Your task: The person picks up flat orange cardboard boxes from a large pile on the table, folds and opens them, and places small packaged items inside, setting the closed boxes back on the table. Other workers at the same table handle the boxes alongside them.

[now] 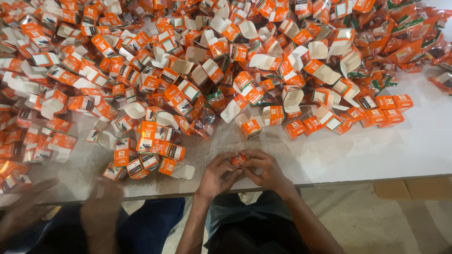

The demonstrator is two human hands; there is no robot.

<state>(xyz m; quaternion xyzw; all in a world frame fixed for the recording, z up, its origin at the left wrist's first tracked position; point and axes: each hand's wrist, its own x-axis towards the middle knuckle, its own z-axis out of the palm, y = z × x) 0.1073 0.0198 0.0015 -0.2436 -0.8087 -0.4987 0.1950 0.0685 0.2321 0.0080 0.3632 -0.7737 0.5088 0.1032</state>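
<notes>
- Gripping one small orange carton (238, 160), your left hand (217, 175) and right hand (266, 170) both clenched it at the white table's (376, 150) near edge.
- Beyond it lay the carton heap (197, 70).

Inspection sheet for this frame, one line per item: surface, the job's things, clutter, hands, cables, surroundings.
Surface: white table, bare toward the right near edge.
Job's things: one small orange carton, pinched between both hands at the table's near edge.
Clutter: heap of orange and white cartons, many with flaps open, across the table; orange sachets at the far right.
Hands: left hand and right hand both closed on the small orange carton.
Cables: nothing seen.
Surroundings: another person's blurred hands at the left; concrete floor; brown cardboard under the table edge.
</notes>
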